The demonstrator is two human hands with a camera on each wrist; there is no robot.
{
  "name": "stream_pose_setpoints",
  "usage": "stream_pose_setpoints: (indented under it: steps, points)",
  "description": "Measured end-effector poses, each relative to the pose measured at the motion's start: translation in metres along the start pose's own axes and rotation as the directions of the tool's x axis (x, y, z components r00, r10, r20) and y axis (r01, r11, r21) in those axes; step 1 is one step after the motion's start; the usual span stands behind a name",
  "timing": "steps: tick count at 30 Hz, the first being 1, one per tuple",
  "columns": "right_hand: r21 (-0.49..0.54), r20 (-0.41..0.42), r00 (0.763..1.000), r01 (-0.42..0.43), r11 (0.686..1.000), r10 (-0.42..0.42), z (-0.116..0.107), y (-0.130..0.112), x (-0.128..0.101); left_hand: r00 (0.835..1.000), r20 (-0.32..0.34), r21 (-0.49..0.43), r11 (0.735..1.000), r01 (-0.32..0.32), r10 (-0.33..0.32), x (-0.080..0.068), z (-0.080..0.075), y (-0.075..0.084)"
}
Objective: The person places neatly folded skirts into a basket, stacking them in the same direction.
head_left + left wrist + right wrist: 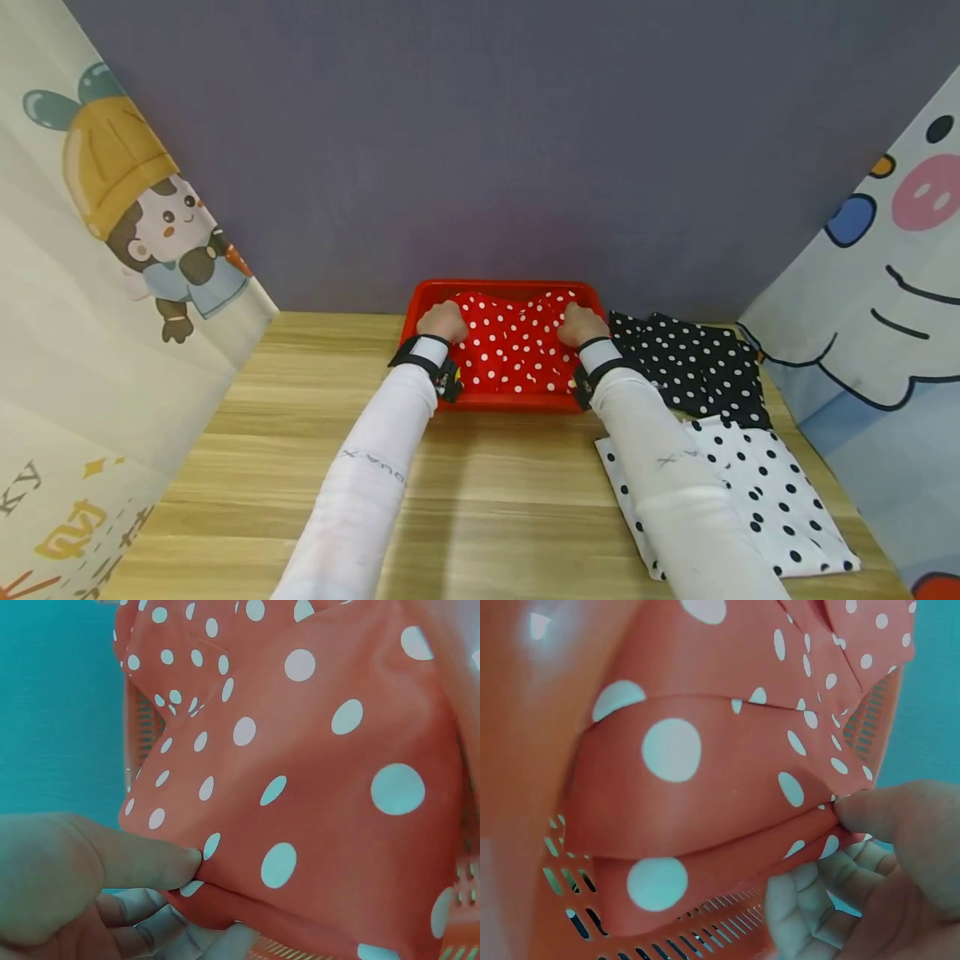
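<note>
A red cloth with white polka dots [517, 346] lies within a red plastic basket [510, 403] that has slotted sides. My left hand [444, 322] pinches the cloth's left edge between thumb and fingers, as the left wrist view shows close up. At the opposite edge my right hand [581, 325] pinches the folded layers, thumb on top and fingers beneath, plain in the right wrist view. Between the two hands the cloth sags a little along its far edge, with creases across its middle.
Right of the basket lies a black cloth with white dots [697, 367]. Nearer, partly under the right forearm, a white cloth with black dots [780, 492] is spread on the wooden table [300, 467]. A grey wall [495, 150] rises behind the basket; printed curtains [75, 333] flank the table.
</note>
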State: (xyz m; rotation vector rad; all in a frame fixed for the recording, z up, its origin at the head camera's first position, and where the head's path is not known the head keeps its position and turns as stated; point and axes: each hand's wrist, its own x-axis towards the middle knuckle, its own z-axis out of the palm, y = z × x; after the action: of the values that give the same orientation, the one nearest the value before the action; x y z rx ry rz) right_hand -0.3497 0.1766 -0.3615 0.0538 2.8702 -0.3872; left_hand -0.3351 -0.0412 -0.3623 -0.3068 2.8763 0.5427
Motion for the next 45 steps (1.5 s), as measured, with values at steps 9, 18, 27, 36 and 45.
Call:
stream_pose_setpoints:
  steps: [9,18,27,36,45]
  points:
    - [0.034,0.059,0.998,0.022,0.999,-0.024,0.008,-0.002,0.005,0.998,0.055,-0.003,1.000,0.020,-0.020,0.017,0.011,-0.004]
    - [0.115,0.179,0.980,0.064,0.991,-0.084,0.014,-0.001,0.007,0.996,0.089,0.027,0.999,0.023,-0.025,0.021,0.013,-0.004]
    - [0.134,0.310,0.939,0.114,0.984,-0.151,0.016,-0.003,0.009,0.989,0.149,0.027,0.999,-0.019,0.015,0.017,0.014,-0.006]
    - [0.120,0.344,0.924,0.133,0.984,-0.167,0.074,0.039,0.103,0.979,0.201,-0.007,1.000,-0.019,0.020,0.014,0.016,-0.013]
    - [0.096,0.352,0.926,0.111,0.989,-0.138,0.038,0.020,0.053,0.960,0.275,-0.061,0.998,-0.035,0.050,0.020,0.013,-0.016]
